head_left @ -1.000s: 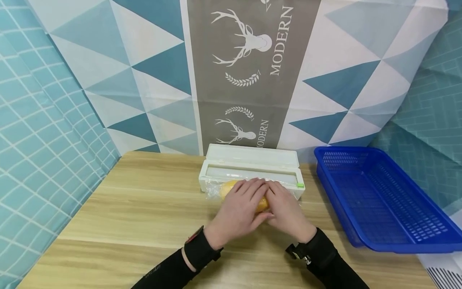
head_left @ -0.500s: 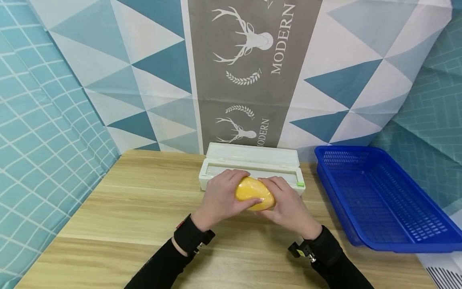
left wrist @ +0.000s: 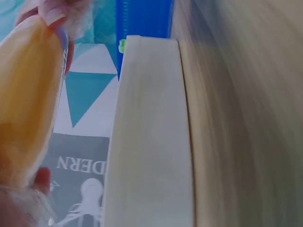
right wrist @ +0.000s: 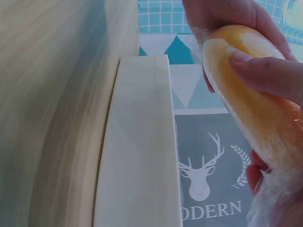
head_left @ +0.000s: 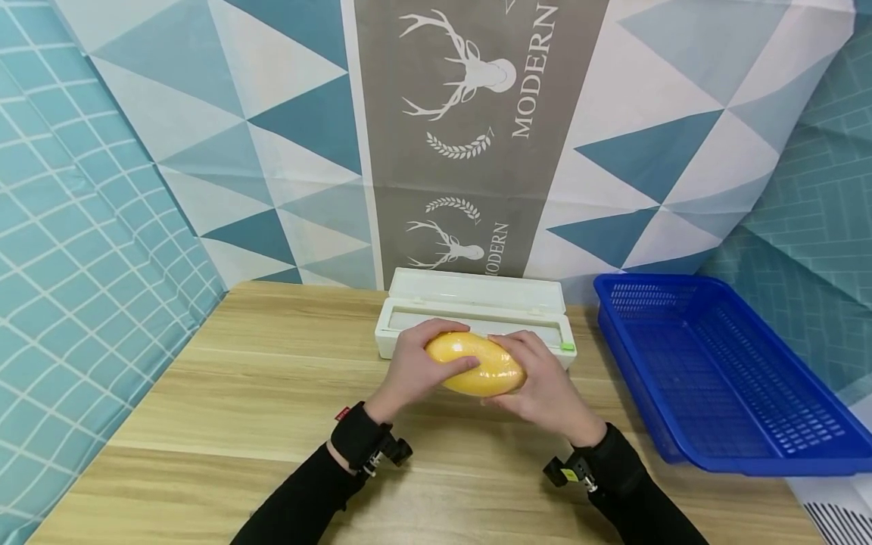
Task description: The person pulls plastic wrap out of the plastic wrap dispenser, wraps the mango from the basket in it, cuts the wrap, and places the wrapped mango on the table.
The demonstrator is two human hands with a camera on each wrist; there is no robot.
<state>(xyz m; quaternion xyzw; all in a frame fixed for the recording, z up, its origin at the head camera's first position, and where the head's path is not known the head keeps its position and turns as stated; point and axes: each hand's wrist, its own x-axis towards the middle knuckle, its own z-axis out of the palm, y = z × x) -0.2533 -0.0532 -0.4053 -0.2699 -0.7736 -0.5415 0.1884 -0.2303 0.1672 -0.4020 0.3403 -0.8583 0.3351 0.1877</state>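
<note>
A yellow mango (head_left: 479, 365), wrapped in shiny cling film, is held between both hands just in front of a white cling film box. My left hand (head_left: 417, 371) grips its left end, thumb lying across the near side and fingers over the top. On the right end my right hand (head_left: 543, 390) grips it, fingers above and thumb below. Loose, crinkled film shows around the mango's ends in the wrist views, where the fruit (right wrist: 255, 99) looks orange-yellow. The white box (head_left: 477, 314) has its lid raised and a pale roll inside; the hands and mango hide part of its front.
A blue perforated plastic basket (head_left: 681, 378) stands to the right on the wooden table (head_left: 204, 424). Behind the box rises a patterned cloth (head_left: 470, 166) with triangles and deer heads. A green slider (head_left: 567, 347) sits at the box's right end.
The hands have drawn apart from covering the mango to holding its two ends, so more of it shows. The mango has turned to lie lengthwise between them. Box and basket stay put.
</note>
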